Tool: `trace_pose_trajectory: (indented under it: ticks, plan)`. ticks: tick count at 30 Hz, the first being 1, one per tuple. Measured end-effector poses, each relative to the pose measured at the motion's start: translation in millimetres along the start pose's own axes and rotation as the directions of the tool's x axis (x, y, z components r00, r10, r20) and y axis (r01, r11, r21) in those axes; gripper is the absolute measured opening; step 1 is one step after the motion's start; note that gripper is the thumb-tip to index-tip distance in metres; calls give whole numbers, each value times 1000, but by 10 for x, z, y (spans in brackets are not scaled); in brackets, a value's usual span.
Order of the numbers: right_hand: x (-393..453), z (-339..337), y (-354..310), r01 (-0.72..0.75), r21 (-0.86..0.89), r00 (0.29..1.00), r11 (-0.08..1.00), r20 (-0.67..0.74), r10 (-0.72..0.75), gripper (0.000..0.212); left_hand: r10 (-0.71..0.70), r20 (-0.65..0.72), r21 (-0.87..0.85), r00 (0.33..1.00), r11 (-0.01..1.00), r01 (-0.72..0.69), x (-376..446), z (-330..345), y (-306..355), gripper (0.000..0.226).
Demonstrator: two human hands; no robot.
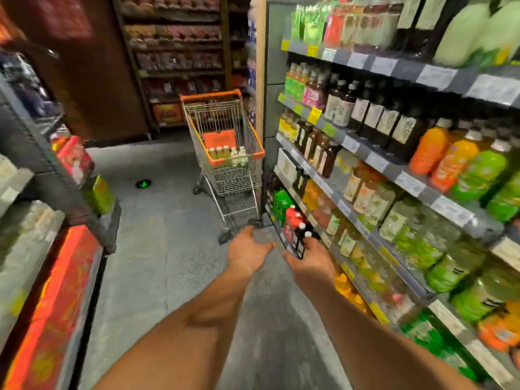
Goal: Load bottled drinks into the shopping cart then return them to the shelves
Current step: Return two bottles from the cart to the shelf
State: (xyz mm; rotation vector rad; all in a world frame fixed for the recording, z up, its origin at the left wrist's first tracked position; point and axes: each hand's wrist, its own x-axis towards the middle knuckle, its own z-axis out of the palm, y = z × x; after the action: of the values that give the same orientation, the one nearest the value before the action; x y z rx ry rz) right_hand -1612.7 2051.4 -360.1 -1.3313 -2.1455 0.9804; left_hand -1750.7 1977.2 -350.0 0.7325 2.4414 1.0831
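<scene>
Two dark bottles (302, 240) hang by their necks from the right hand (308, 263), fingers curled round them; the left hand (247, 250) is spread, holding nothing. Loading step, seemingly: next, carry them to the cart (225, 153) ahead, already holding bottles.

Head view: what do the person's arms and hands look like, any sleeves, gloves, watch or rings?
Both forearms are bare as far as the frame shows, with no sleeve edge in view. The left hand and right hand wear no gloves. No watch, band or ring shows at either wrist or on the fingers, though motion blur could hide small items.
</scene>
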Motion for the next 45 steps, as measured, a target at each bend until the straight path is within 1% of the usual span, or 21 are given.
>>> trace_pose_trajectory:
  ticks: [4,6,9,10,12,14,15,16,20,22,24,27,29,30,32,34,38,42,45]
  plan:
    - [925,191,-155,81,-81,995,993,69,-75,63,-88,-81,-89,993,993,81,820,-148,88,56]
    - [1345,323,-253,69,-54,993,996,104,-63,66,-136,-112,-167,984,979,116,1165,-212,97,58]
    - [1816,548,-428,63,-12,987,998,147,-61,64,-170,-118,-211,978,967,143,1600,-253,61,62]
    - [1999,629,-504,76,12,985,997,157,-77,60,-186,-117,-218,976,963,158,1780,-257,64,63]
    - [2420,807,-636,75,40,983,996,164,-80,44,-217,-111,-225,970,956,189,2223,-228,55,65]
    - [2847,990,-741,68,47,984,997,164,-75,31,-210,-103,-222,972,958,183,2700,-188,31,59]
    - [3040,1071,-786,64,42,984,997,166,-71,32,-205,-104,-216,973,960,179,2938,-175,23,53]
    - [3228,1143,-822,60,29,984,998,169,-64,37,-206,-103,-202,973,962,182,3170,-179,19,51]
    - [4055,1420,-1008,-6,-44,989,999,147,12,64,-176,-78,-131,981,978,165,4143,-262,53,62]
    - [4457,1564,-1138,-27,-43,991,999,128,32,71,-185,-62,-108,981,978,177,4638,-305,85,69]
    - [4799,1713,-1249,-33,-69,989,997,142,43,71,-213,-42,-88,976,974,209,5034,-307,110,71]
    - [5363,1976,-1402,-29,-52,989,998,146,36,58,-203,-21,-70,979,977,201,5628,-271,184,69]
    - [5840,2187,-1536,-37,-35,986,999,161,42,62,-183,-38,-76,982,981,179,6135,-284,209,65]
    - [6071,2292,-1595,-17,-39,983,999,181,24,65,-175,-56,-73,983,983,171,6387,-296,215,66]
    - [6521,2485,-1708,46,-59,974,997,226,-32,67,-212,-90,-84,973,975,204,6829,-342,223,75]
    - [6950,2624,-1842,79,-94,962,992,267,-52,67,-255,-116,-92,960,965,246,7219,-383,249,79]
    - [7748,2958,-2088,133,-169,944,977,321,-73,71,-353,-112,-250,929,915,317,7944,-445,227,82]
    - [8292,3396,-2264,124,-192,924,974,381,-42,74,-416,-124,-175,901,903,393,8624,-488,112,83]
    - [8699,3779,-2357,131,-195,908,972,416,-39,75,-442,-107,-134,890,894,428,9173,-481,-24,82]
